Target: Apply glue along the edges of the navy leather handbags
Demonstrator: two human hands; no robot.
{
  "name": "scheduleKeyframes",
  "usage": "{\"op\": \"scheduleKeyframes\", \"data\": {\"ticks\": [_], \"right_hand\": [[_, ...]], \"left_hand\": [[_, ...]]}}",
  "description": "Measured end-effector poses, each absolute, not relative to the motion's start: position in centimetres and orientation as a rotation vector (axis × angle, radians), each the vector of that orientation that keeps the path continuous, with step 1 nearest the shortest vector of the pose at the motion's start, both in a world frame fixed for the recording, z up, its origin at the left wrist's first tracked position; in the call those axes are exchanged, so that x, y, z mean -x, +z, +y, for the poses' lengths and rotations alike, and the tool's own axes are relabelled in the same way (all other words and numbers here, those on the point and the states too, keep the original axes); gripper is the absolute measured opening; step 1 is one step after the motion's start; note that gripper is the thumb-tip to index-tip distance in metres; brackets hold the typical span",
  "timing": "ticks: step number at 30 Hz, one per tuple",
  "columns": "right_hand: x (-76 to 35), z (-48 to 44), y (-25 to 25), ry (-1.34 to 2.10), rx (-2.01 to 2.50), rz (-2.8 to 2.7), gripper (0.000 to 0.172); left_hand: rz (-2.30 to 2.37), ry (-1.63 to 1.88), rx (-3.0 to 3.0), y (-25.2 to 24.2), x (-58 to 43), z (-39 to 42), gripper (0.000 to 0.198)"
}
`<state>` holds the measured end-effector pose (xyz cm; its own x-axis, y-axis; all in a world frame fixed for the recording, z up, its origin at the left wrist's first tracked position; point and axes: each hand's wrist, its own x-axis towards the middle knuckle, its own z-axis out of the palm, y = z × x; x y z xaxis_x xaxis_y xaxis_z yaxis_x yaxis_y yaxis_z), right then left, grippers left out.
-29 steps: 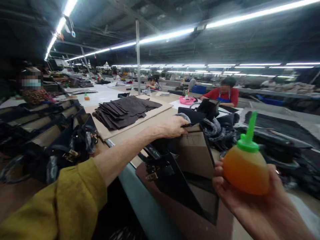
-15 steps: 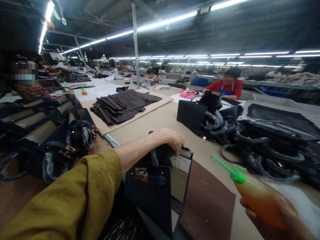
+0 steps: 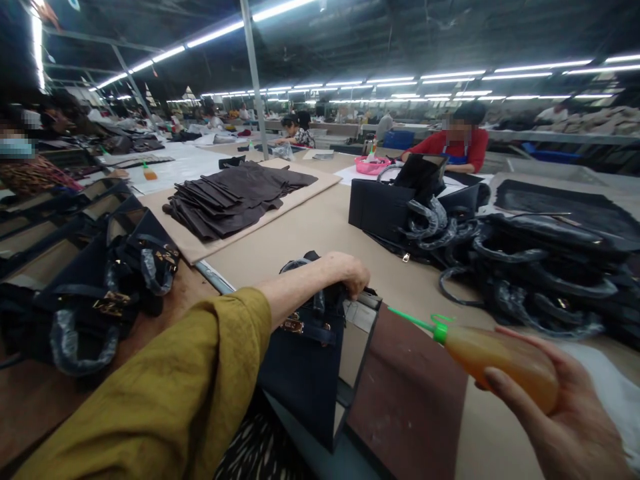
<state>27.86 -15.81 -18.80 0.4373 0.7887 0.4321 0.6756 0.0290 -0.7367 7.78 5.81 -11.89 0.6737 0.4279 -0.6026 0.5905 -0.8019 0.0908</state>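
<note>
A dark handbag [image 3: 303, 377] with a gold clasp stands tilted at the table's near edge, its beige inside showing at the right. My left hand [image 3: 353, 275] is closed over the bag's top edge; the fingertips are partly hidden behind the knuckles. In my right hand [image 3: 565, 400] lies a squeeze bottle [image 3: 495, 360] of amber liquid, held nearly level. Its thin green nozzle [image 3: 413, 318] points left, its tip just right of the bag's open side and apart from it. Beneath the nozzle lies a brown sheet [image 3: 410, 393].
Several dark handbags [image 3: 95, 267] stand in rows at the left. A heap of dark bags with plastic-wrapped handles [image 3: 540, 267] lies at the right. Dark brown cut pieces [image 3: 235, 197] are piled on a board [image 3: 305, 200]. A person in red [image 3: 473, 143] works across the table.
The squeeze bottle has tipped from slanting upward to nearly level, and its nozzle has moved left toward the bag. My left hand keeps its hold. The view has shifted slightly.
</note>
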Motion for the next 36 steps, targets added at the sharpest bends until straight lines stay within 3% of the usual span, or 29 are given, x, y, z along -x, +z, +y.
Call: {"op": "scheduleKeyframes", "data": {"ticks": [6,18,27,36], "right_hand": [[-26.9,-14.3,-18.9,0.161,1.764,-1.258,0.068],[-26.9,-13.6,-20.3,0.112,1.727,-1.384,0.075],[-25.9,-13.1,-19.6,-0.124,1.541,-1.669,0.058],[-26.1,-12.8,-19.3,-0.185,1.457,-1.78,0.053]], "left_hand": [[0.801,-0.796,-2.585,-14.2,-7.4,6.6,0.034],[0.793,-0.666,-2.468,-16.5,-6.7,8.3,0.029],[0.733,-0.672,-2.37,-17.7,-7.4,9.9,0.014],[0.726,-0.7,-2.318,-18.6,-7.8,10.4,0.018]]}}
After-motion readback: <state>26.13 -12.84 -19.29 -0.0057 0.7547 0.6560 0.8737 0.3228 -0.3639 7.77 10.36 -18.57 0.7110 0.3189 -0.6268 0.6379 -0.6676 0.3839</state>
